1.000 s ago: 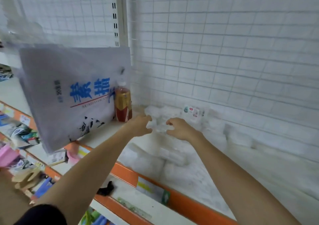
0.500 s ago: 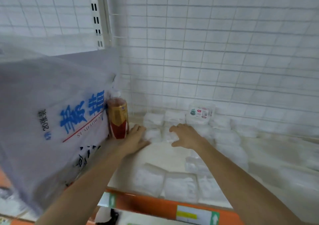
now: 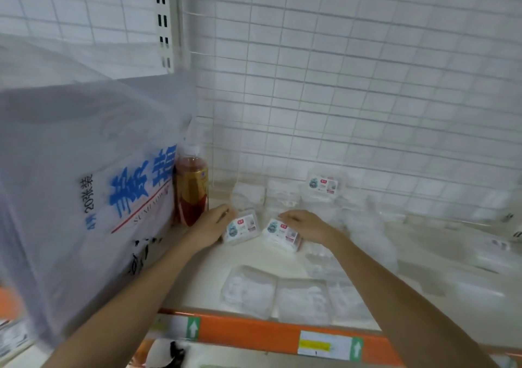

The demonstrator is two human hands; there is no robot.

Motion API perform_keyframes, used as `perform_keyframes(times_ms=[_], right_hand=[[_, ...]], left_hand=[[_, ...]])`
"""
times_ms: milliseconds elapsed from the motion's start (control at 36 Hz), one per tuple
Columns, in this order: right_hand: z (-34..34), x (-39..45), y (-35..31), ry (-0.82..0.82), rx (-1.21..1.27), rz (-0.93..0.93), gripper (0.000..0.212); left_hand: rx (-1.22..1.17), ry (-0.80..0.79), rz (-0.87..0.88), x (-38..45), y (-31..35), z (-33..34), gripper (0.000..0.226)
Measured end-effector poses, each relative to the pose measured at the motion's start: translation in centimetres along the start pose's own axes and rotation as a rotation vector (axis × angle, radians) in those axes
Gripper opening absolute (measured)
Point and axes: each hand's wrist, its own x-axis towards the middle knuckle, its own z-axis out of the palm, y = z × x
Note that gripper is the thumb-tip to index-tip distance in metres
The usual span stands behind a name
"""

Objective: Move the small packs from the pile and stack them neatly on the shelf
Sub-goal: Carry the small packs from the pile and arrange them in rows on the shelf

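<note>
Small white packs lie scattered in a pile (image 3: 364, 226) across the white shelf (image 3: 248, 257). My left hand (image 3: 211, 226) grips one small pack (image 3: 242, 228), tilted up with its printed label facing me. My right hand (image 3: 305, 225) holds a second small pack (image 3: 281, 233) by its top edge, also label up. The two packs sit side by side, slightly apart. Another labelled pack (image 3: 323, 184) stands at the back against the wire grid. Two flat packs (image 3: 275, 294) lie near the front edge.
A large plastic-wrapped bundle with blue print (image 3: 84, 198) fills the shelf's left side. A bottle of amber drink (image 3: 192, 192) stands between it and my left hand. A wire grid wall (image 3: 353, 85) closes the back. An orange price rail (image 3: 282, 336) runs along the front edge.
Both hands have each taken hold of a small pack and turned it label up, drawing the packs slightly toward me. The view has shifted closer and to the right.
</note>
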Motion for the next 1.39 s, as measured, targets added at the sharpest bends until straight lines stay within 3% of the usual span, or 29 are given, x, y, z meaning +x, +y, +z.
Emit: perform_keyframes(times_ms=[83, 167, 250, 417, 583, 833, 1000, 1139, 1389], right_hand=[[0.6, 0.0, 0.2, 0.005, 0.01, 0.005, 0.048], [0.9, -0.5, 0.3, -0.045, -0.078, 0.013, 0.081], [1.2, -0.8, 0.3, -0.071, -0.205, 0.012, 0.091], [2.0, -1.1, 0.4, -0.016, -0.159, 0.041, 0.076], [2.3, -1.5, 0.1, 0.076, -0.158, 0.005, 0.078], [-2.5, -8.1, 1.3, 0.345, -0.201, -0.164, 0.069], [-6.6, -17.2, 5.9, 0.505, -0.183, -0.111, 0.065], [-8.3, -26.8, 11.7, 0.64, -0.177, -0.007, 0.066], [-9.5, -42.5, 21.6, 0.764, -0.123, 0.227, 0.068]], left_hand=[[0.022, -0.012, 0.002, -0.2, 0.3, 0.0, 0.022], [0.184, -0.07, 0.009, -0.8, 0.6, -0.1, 0.062], [0.327, -0.114, -0.017, -1.1, 0.1, -0.1, 0.082], [0.402, -0.068, -0.022, -1.1, -1.0, 0.5, 0.078], [0.4, -0.007, -0.035, -0.9, -0.6, 0.9, 0.072], [0.294, 0.042, 0.18, -1.3, 4.9, 1.9, 0.071], [0.275, -0.044, 0.472, -2.3, 12.2, 6.0, 0.07], [0.173, -0.198, 0.611, -5.0, 17.6, 12.8, 0.072], [0.123, -0.503, 0.666, -11.7, 24.8, 28.6, 0.075]])
